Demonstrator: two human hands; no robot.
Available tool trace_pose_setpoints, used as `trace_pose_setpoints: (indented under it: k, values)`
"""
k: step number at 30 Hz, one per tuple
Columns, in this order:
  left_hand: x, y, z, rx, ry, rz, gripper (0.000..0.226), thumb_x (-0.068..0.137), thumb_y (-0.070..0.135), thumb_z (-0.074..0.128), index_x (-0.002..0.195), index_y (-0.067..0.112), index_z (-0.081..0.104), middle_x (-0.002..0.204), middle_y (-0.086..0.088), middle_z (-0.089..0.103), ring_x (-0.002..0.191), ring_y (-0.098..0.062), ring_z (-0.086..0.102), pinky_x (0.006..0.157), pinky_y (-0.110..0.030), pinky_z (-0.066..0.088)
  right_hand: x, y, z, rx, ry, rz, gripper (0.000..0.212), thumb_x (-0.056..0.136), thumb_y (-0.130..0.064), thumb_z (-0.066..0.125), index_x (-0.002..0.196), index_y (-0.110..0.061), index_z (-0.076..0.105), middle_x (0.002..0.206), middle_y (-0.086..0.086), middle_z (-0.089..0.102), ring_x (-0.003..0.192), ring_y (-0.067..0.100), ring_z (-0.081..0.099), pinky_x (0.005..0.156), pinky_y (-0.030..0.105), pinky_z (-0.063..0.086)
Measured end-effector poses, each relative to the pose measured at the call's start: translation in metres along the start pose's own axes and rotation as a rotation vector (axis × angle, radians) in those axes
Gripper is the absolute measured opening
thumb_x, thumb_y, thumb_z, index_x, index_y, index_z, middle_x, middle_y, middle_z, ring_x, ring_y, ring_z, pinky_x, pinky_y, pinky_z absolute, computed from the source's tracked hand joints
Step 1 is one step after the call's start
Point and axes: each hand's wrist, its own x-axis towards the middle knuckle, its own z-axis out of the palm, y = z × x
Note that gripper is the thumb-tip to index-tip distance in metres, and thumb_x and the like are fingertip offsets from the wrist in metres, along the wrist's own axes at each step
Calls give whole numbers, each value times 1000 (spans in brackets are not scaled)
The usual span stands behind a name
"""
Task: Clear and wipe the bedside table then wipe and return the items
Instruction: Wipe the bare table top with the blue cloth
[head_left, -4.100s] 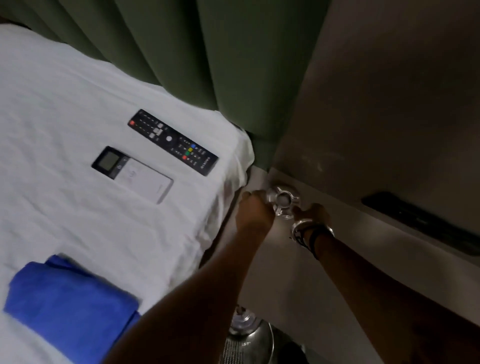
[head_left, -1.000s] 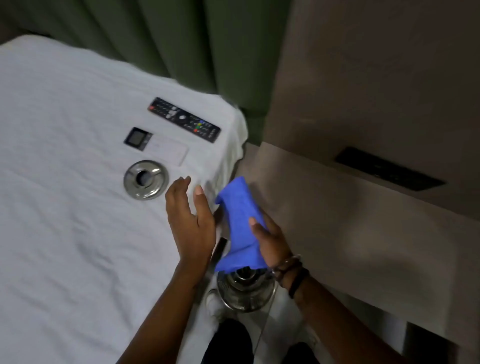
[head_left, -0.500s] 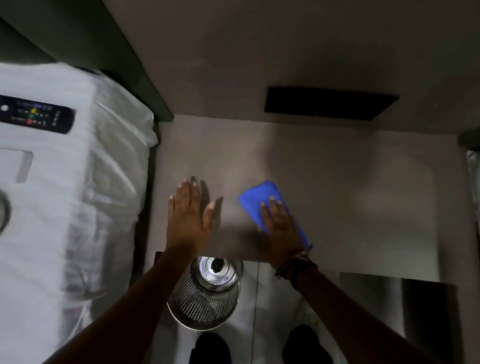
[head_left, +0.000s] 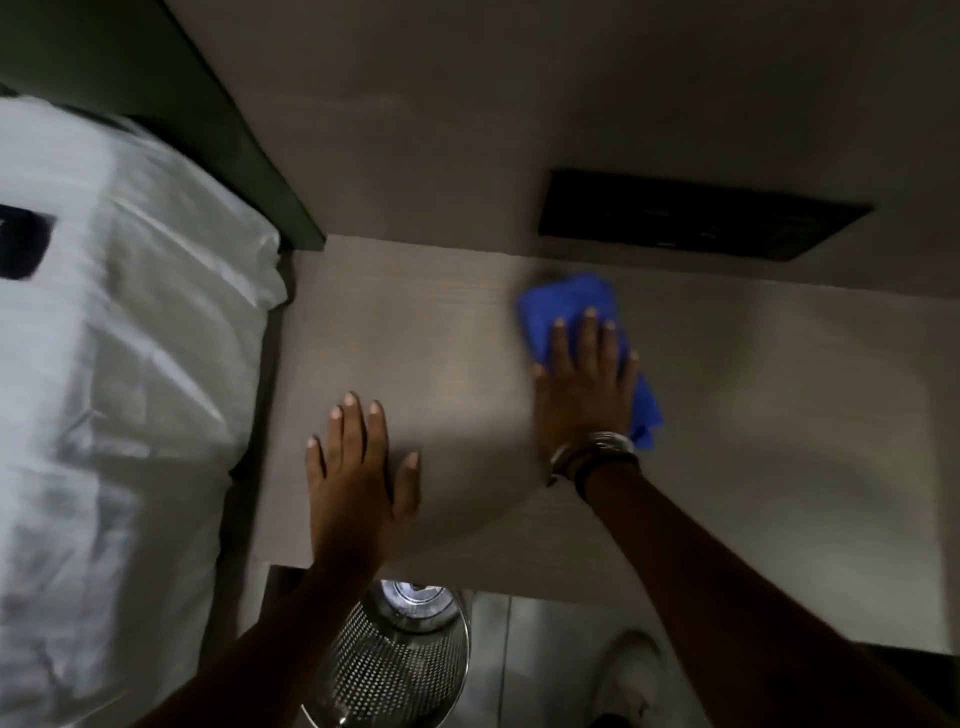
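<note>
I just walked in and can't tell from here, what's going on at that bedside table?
A person is wiping the bedside table. Their right hand lies flat on a blue cloth, pressing it on the tabletop toward the back edge. The left hand rests open, palm down, near the front edge, holding nothing. Nothing else sits on the visible tabletop. A perforated metal bin stands on the floor below, and a white bed lies alongside.

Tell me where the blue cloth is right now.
The blue cloth lies under the right hand on the bedside table, near the back edge.
</note>
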Motion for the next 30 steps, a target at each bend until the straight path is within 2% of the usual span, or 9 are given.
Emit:
trace_pose_setpoints:
  k: [4, 7, 9, 11, 14, 18, 22, 27, 30]
  values:
    - [0, 0, -4, -4, -11, 2, 74, 97, 58, 24, 156, 14, 24, 165, -13, 21, 152, -31, 20, 119, -54, 17, -49, 112, -23, 20, 50, 408, 60, 95, -47, 35, 147, -27, 14, 160, 9, 6, 145, 33, 5, 111, 64, 16]
    - [0, 1, -4, -14, -19, 1, 72, 98, 56, 24, 156, 13, 24, 165, -13, 20, 152, -31, 19, 119, -55, 16, -122, 116, -15, 6, -29, 464, 64, 91, -54, 20, 148, -26, 14, 160, 10, 5, 145, 34, 5, 109, 66, 17]
    - [0, 0, -5, -21, -21, 2, 70, 99, 54, 23, 156, 12, 25, 164, -15, 21, 151, -33, 21, 119, -57, 19, -158, 71, -1, -4, -106, 318, 67, 89, -56, 18, 146, -23, 23, 158, 12, 12, 144, 36, 14, 107, 66, 23]
    - [0, 0, -6, -45, -9, 1, 67, 100, 49, 24, 155, 11, 27, 163, -16, 23, 150, -34, 23, 118, -58, 20, -159, 15, 11, -7, -148, 101, 61, 88, -51, 28, 144, -25, 29, 156, 10, 19, 142, 34, 20, 104, 66, 26]
    - [-3, 3, -8, -87, 27, -26, 64, 98, 38, 31, 153, 6, 34, 162, -18, 28, 149, -36, 28, 118, -57, 21, -89, -55, 16, 19, -83, -172, 55, 88, -44, 32, 140, -26, 37, 153, 8, 31, 140, 33, 28, 104, 64, 27]
    - [-3, 5, -10, -131, 36, -58, 67, 92, 35, 35, 150, 1, 38, 160, -18, 32, 147, -36, 32, 117, -55, 25, 24, -114, 8, -34, -200, -537, 52, 94, -37, 33, 145, -31, 23, 160, 0, 8, 147, 25, 3, 114, 56, 0]
    - [-3, 2, -6, -134, 15, -61, 69, 93, 38, 36, 151, 0, 36, 161, -17, 29, 148, -34, 29, 119, -53, 25, 61, -146, 16, -242, -230, -918, 53, 96, -41, 33, 146, -32, 16, 160, -1, 1, 147, 24, -3, 115, 53, -3]
    - [-2, 1, -1, -122, 12, -59, 74, 93, 46, 37, 153, 2, 31, 163, -16, 27, 149, -32, 26, 120, -48, 20, 69, -153, 30, -224, -138, -951, 56, 94, -45, 34, 145, -34, 16, 160, -2, 5, 147, 24, 0, 115, 52, -2]
    - [-3, -1, -1, -118, -18, -88, 76, 95, 53, 34, 156, 8, 25, 166, -10, 20, 152, -27, 19, 123, -45, 16, 94, -166, 23, -206, -122, -836, 56, 93, -45, 31, 146, -33, 15, 160, -1, 5, 146, 25, 1, 114, 54, 2]
